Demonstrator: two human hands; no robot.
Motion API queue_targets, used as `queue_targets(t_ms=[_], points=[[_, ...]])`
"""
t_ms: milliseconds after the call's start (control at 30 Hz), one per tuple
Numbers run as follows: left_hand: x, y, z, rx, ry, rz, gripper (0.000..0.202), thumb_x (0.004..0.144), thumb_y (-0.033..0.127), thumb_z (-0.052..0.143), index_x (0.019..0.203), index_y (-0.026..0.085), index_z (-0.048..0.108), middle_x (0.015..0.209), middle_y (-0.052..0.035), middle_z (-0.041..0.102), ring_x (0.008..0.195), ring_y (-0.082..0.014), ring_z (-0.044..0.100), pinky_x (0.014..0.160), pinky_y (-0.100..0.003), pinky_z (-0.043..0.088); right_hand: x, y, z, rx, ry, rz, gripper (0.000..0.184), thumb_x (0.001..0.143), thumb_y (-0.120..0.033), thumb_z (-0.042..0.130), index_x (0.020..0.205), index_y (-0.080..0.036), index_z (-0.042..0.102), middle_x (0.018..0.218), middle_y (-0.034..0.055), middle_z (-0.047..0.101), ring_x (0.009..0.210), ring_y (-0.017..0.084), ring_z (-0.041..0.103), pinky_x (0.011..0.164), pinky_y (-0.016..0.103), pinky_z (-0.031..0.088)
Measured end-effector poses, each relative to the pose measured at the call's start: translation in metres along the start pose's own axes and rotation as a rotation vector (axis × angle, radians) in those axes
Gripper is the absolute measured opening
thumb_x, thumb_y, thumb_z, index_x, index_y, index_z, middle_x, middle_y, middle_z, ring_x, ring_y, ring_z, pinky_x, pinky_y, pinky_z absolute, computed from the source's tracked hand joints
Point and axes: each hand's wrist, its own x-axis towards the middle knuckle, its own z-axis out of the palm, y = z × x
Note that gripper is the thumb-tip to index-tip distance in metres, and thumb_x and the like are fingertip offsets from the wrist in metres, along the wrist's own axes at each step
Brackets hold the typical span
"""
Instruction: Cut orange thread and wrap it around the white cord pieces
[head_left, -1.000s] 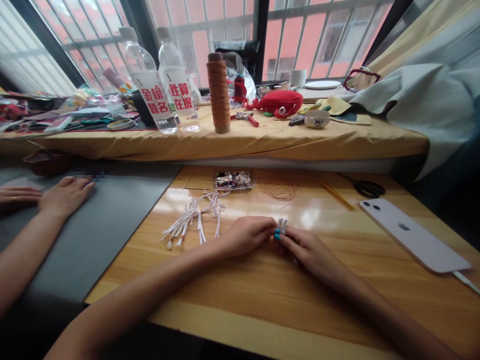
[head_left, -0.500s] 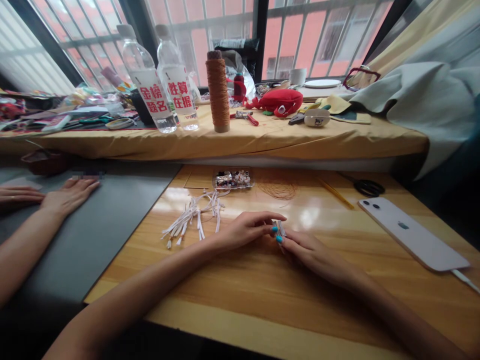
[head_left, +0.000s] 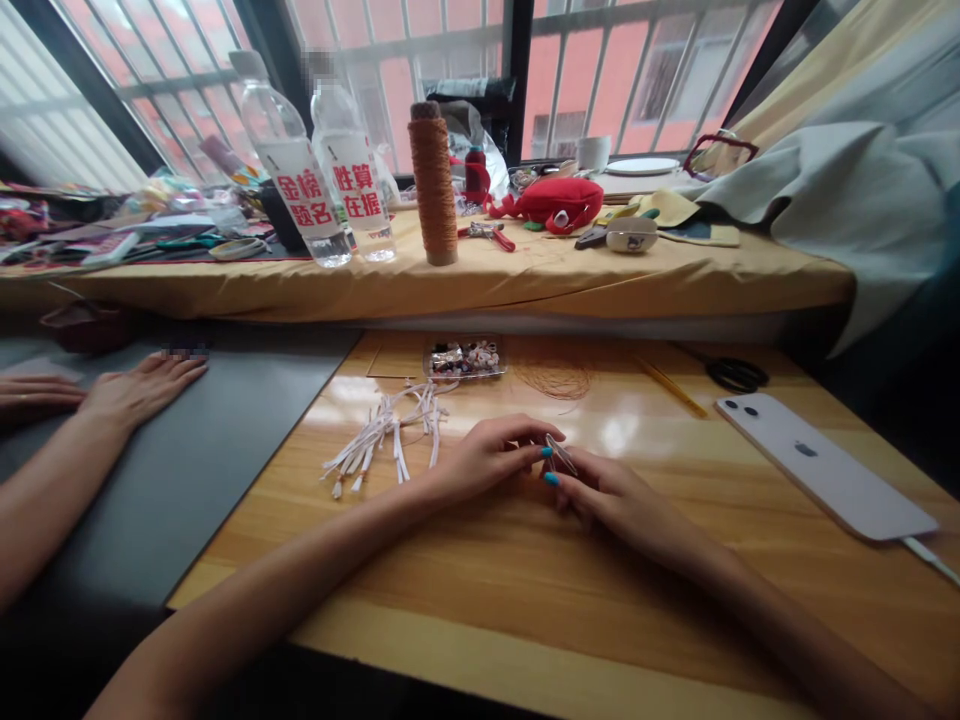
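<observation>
Layout of tabletop [head_left: 480,560] and ledge [head_left: 570,264]

Cords [head_left: 379,425] lie left of the left hand [head_left: 506,452]; behind, a tray [head_left: 466,376] lies beside coiled thread [head_left: 556,382]. At right, scissors [head_left: 737,376] lie behind a phone [head_left: 821,468]. On the ledge, bottles [head_left: 304,200] stand left of a spool [head_left: 433,185].

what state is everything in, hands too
left hand: pinching a pale strip
right hand: pinching that pale strip too
white cords: lying loose
phone: face down, cable plugged in
scissors: lying down, blades unclear
left bottle: upright, capped
spool: upright, wound
thread coil: loose
tray: holding small pieces
</observation>
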Motion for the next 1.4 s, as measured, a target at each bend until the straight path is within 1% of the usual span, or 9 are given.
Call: queue_targets(t_ms=[133,300,400,533,667,767,967,1267,1400], points=[[-0.001,-0.001,0.000,0.081,-0.016,0.071,0.025,0.081,0.020,0.045,0.102,0.014,0.056,0.091,-0.0071,0.058,0.079,-0.0125,0.053,0.070,-0.023,0.041,0.003,-0.003,0.005,-0.186,0.040,-0.045,0.021,0.084,-0.032,0.034,0.080,-0.018,0.049,0.084,0.0067,0.059,0.077,0.018,0.052,0.070,0.031,0.039],[-0.001,-0.003,0.001,0.150,-0.020,0.144,0.027,0.083,0.021,0.042,0.105,0.016,0.056,0.084,-0.0059,0.056,0.072,-0.0109,0.052,0.066,-0.022,0.041,0.003,-0.008,0.010,-0.327,0.034,0.036,0.027,0.086,-0.029,0.027,0.084,-0.017,0.051,0.087,0.0106,0.060,0.077,0.022,0.053,0.071,0.036,0.038],[-0.001,-0.002,0.002,0.164,-0.012,0.177,0.028,0.083,0.022,0.041,0.107,0.016,0.055,0.085,-0.0067,0.056,0.076,-0.0124,0.052,0.068,-0.023,0.041,0.001,-0.009,0.004,-0.223,-0.004,0.024,0.026,0.085,-0.035,0.031,0.084,-0.019,0.051,0.082,0.0075,0.058,0.075,0.020,0.052,0.070,0.034,0.039],[-0.002,-0.001,0.003,0.176,-0.011,0.194,0.028,0.083,0.019,0.040,0.106,0.015,0.055,0.084,-0.0064,0.055,0.072,-0.0110,0.051,0.067,-0.022,0.042,-0.003,-0.006,-0.008,0.083,-0.055,0.028,0.039,0.084,-0.049,0.027,0.084,-0.019,0.051,0.064,0.0005,0.049,0.058,0.013,0.047,0.058,0.027,0.041],[-0.002,-0.001,0.002,0.217,-0.020,0.181,0.028,0.082,0.015,0.040,0.105,0.016,0.055,0.078,-0.0039,0.053,0.070,-0.0104,0.049,0.068,-0.023,0.041,-0.001,0.000,-0.010,0.280,0.121,0.042,0.037,0.083,-0.047,0.033,0.089,-0.017,0.053,0.059,-0.0027,0.044,0.050,0.009,0.044,0.049,0.023,0.038],[-0.001,-0.003,0.003,0.184,0.009,0.128,0.027,0.081,0.014,0.042,0.106,0.016,0.051,0.082,-0.0042,0.055,0.071,-0.0107,0.050,0.070,-0.025,0.042,0.002,0.001,-0.007,0.366,0.202,0.072,0.036,0.078,-0.045,0.044,0.096,-0.016,0.056,0.062,-0.0013,0.048,0.053,0.010,0.048,0.048,0.023,0.041],[-0.002,-0.004,0.004,0.050,0.053,-0.001,0.030,0.080,0.018,0.046,0.110,0.016,0.042,0.078,-0.0021,0.055,0.065,-0.0088,0.050,0.063,-0.022,0.043,0.005,-0.003,-0.003,0.336,0.294,0.069,0.033,0.074,-0.037,0.053,0.099,-0.017,0.059,0.072,0.0019,0.060,0.059,0.013,0.054,0.060,0.029,0.047],[-0.001,-0.004,0.006,0.173,0.051,0.000,0.026,0.078,0.015,0.047,0.104,0.016,0.042,0.082,-0.0030,0.058,0.071,-0.0103,0.052,0.067,-0.023,0.041,0.006,0.001,0.003,0.357,0.235,0.021,0.035,0.076,-0.032,0.051,0.107,-0.018,0.058,0.065,-0.0011,0.059,0.059,0.011,0.054,0.063,0.027,0.045],[0.000,-0.005,0.007,0.179,0.062,-0.035,0.022,0.078,0.016,0.049,0.099,0.016,0.042,0.078,-0.0013,0.058,0.068,-0.0099,0.051,0.065,-0.022,0.040,0.006,0.001,0.004,0.399,0.230,0.027,0.034,0.074,-0.033,0.053,0.105,-0.018,0.059,0.064,-0.0011,0.059,0.058,0.011,0.054,0.062,0.027,0.046]])
